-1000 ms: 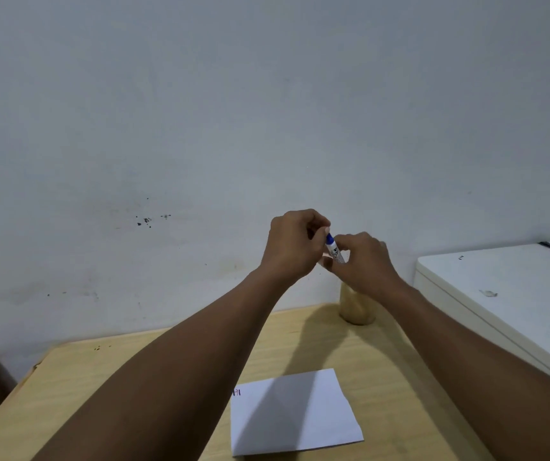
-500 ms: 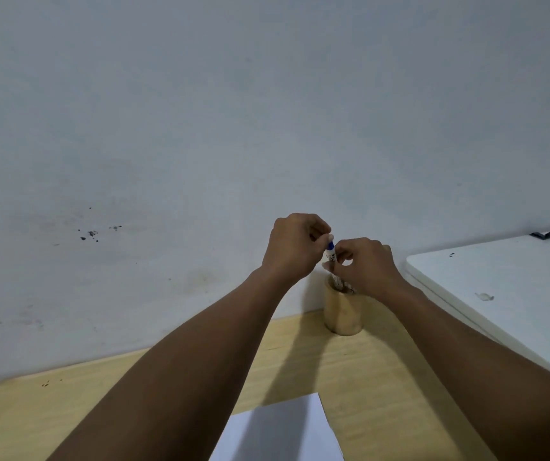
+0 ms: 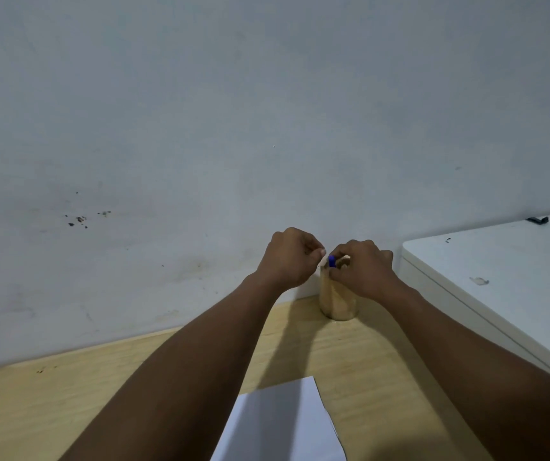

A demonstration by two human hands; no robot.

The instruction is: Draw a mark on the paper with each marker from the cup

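Note:
A tan cup (image 3: 337,302) stands on the wooden table (image 3: 67,400) by the wall. My right hand (image 3: 363,271) is right over the cup's mouth, pinching a marker with a blue cap (image 3: 331,261); only the cap shows, the marker's body is hidden by my fingers and the cup. My left hand (image 3: 291,257) is curled in a loose fist just left of the cap, apart from it, with nothing visible in it. The white paper (image 3: 283,424) lies near the front edge, partly under my left forearm.
A white table or appliance top (image 3: 499,277) stands higher at the right, close to the cup, with a small black object (image 3: 537,219) at its far edge. The grey wall runs right behind the cup.
Both hands have dropped from above the cup to its mouth. The marker has gone lower, into the cup. My left hand has come off the marker's cap. The view has tilted up.

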